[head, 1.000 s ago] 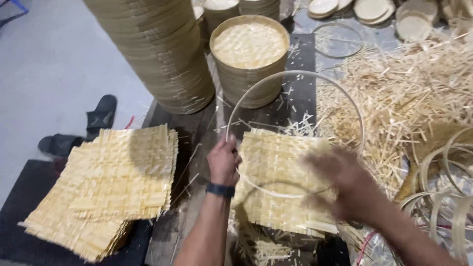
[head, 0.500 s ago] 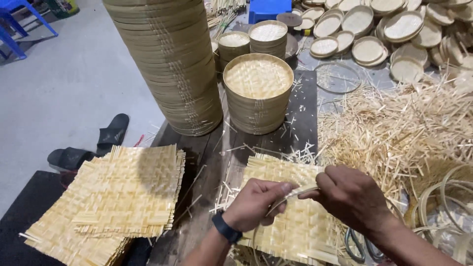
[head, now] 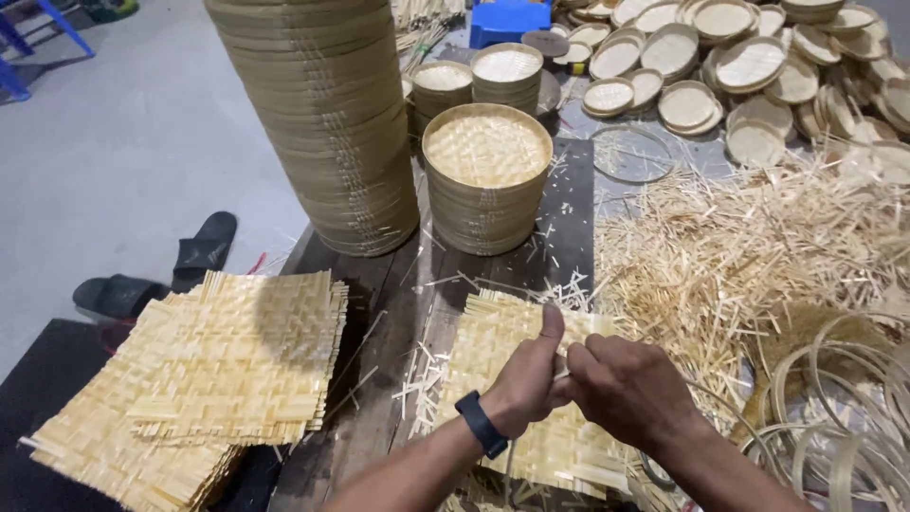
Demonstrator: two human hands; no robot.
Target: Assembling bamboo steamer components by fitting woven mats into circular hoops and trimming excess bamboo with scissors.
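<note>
My left hand (head: 531, 379), with a dark band on its wrist, and my right hand (head: 630, 389) are pressed close together. Both are closed on a thin bamboo ring (head: 561, 368), of which only a short pale piece shows between them. My left thumb points up. The hands hover just above a square woven bamboo mat (head: 493, 337) lying on the dark wooden board (head: 389, 284). Much of the mat's lower right part is hidden by my hands and forearms.
A stack of woven mats (head: 218, 370) lies at the left. Behind stand a tall pile of round trays (head: 322, 123) and a shorter one (head: 486, 180). Bamboo trimmings (head: 758, 246) and loose rings (head: 834, 408) fill the right. Dark sandals (head: 204, 246) lie on the floor.
The large ring held up over the mat a second ago has come down. Both hands have drawn together on it above the mat, and the view has tilted up.
</note>
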